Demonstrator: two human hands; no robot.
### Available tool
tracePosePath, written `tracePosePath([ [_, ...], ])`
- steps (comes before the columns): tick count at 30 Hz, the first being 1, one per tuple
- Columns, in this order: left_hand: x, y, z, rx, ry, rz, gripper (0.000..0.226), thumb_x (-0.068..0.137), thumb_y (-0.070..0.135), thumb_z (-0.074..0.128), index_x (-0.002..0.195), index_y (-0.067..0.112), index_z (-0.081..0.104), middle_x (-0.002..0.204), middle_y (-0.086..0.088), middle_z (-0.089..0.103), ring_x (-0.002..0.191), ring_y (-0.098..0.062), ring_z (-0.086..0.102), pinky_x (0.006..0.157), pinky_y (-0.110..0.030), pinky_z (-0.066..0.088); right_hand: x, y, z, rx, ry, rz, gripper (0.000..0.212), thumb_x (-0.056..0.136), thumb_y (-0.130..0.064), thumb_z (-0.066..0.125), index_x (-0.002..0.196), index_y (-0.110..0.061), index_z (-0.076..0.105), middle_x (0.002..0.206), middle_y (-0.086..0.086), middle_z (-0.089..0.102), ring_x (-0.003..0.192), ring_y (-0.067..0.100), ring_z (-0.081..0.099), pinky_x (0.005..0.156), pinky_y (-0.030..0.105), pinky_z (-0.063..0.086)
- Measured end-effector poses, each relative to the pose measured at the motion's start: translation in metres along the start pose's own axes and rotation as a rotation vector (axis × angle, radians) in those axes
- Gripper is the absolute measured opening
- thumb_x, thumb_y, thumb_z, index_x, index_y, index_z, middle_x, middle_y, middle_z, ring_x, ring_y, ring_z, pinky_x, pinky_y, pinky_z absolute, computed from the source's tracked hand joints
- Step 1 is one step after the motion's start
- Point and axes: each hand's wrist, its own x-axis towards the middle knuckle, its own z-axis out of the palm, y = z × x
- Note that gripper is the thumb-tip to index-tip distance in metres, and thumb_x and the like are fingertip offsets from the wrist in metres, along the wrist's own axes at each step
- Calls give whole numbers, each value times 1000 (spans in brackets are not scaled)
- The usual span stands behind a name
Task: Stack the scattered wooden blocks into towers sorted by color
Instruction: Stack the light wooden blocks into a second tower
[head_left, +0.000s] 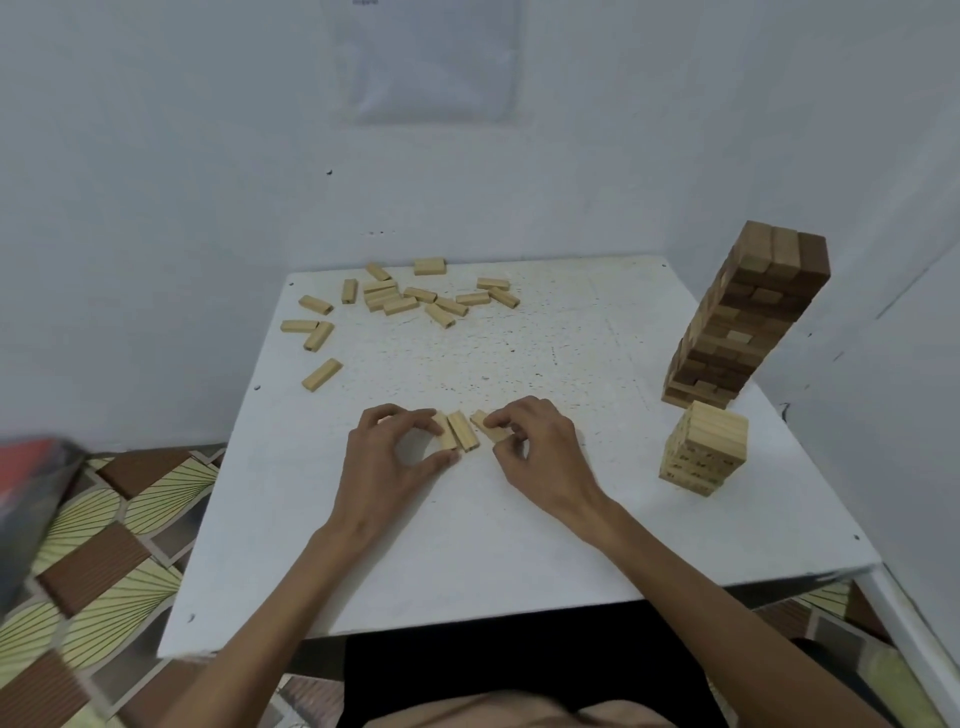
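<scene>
Three light wooden blocks lie at the middle of the white table (519, 545). My left hand (395, 452) pinches the left one (444, 434) between thumb and fingers, side by side with the middle block (464, 431). My right hand (540, 441) pinches the third block (488, 426), which lies slanted just to the right. A tall dark-brown tower (748, 322) stands at the right edge. A short light tower (704, 447) stands in front of it. Several loose light blocks (410, 299) are scattered at the far left of the table.
Walls close in behind and to the right of the table. A single light block (322, 374) lies apart on the left side. Patterned floor tiles (104, 545) show to the left, with a blurred red and grey object (31, 483) at the left edge.
</scene>
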Motion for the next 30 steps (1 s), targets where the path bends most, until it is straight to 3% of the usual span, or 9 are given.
tracePosePath([
  [3, 1, -3, 2, 11, -31, 29, 27, 73, 48, 89, 93, 40, 73, 121, 29, 67, 125, -2, 47, 106, -41, 39, 0, 0, -1, 6, -47, -22, 30, 87, -3, 63, 111, -17, 74, 106, -10, 66, 97, 7, 51, 84, 14, 43],
  [6, 3, -3, 3, 57, -33, 51, 34, 70, 59, 87, 94, 39, 73, 120, 28, 66, 123, -6, 47, 104, -48, 40, 1, 1, -3, 35, -115, -42, 31, 87, -7, 66, 114, -20, 73, 108, -10, 66, 101, 8, 51, 84, 14, 43],
  [11, 12, -3, 5, 28, -55, 89, 42, 69, 66, 77, 99, 38, 73, 113, 30, 67, 118, -4, 51, 102, -50, 43, 9, 7, -9, 100, -200, -62, 30, 85, -13, 74, 114, -21, 73, 112, -7, 58, 104, 10, 55, 80, 16, 46],
  [15, 20, -2, 1, 23, -97, 105, 51, 67, 67, 79, 108, 38, 71, 109, 28, 68, 117, 0, 53, 103, -49, 44, 20, 8, -18, 126, -293, -42, 44, 83, -26, 83, 124, -25, 67, 121, -11, 58, 102, 8, 55, 75, 18, 49],
  [21, 28, -10, -16, 142, -296, 214, 66, 73, 70, 76, 130, 37, 63, 132, 28, 58, 130, 1, 44, 111, -43, 37, 34, 10, -23, 161, -383, 30, 63, 78, -33, 90, 134, -26, 61, 111, -12, 60, 94, 10, 57, 73, 15, 44],
  [26, 34, -19, -27, 90, -372, 178, 65, 79, 55, 78, 139, 40, 56, 131, 24, 56, 133, -2, 44, 111, -38, 39, 40, 9, -23, 99, -457, -9, 74, 77, -46, 89, 142, -35, 55, 135, -18, 50, 108, 6, 54, 81, 16, 44],
  [30, 36, -18, -22, 76, -300, 159, 64, 76, 59, 84, 133, 40, 61, 122, 27, 60, 126, -1, 47, 108, -39, 43, 41, 9, -20, 79, -460, 54, 70, 72, -52, 90, 135, -49, 58, 127, -22, 45, 126, 5, 44, 108, 30, 41],
])
